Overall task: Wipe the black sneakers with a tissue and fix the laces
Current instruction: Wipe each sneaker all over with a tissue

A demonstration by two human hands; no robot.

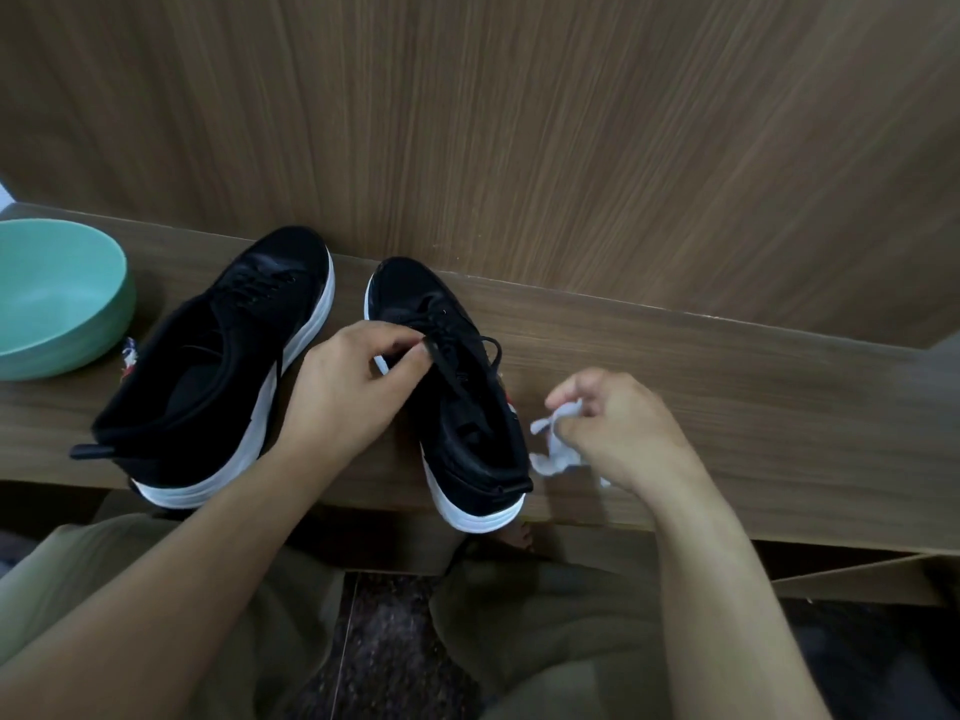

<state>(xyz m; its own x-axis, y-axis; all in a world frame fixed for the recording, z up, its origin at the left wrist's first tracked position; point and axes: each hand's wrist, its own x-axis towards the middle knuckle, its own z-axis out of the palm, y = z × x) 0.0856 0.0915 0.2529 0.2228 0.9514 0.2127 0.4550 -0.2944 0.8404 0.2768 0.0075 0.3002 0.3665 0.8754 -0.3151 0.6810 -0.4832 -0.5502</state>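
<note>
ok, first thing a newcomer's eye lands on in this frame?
Two black sneakers with white soles, side by side on the wooden shelf: the left sneaker and the right sneaker. The left hand pinches a black lace over the right sneaker, while the right hand holds a crumpled white tissue beside it. A green bowl sits far left.

Wood-grain corner, dim indoor light

A brown shelf (727,387) ran along a matching wood panel (519,122); below lay dark speckled floor (384,657).
</note>
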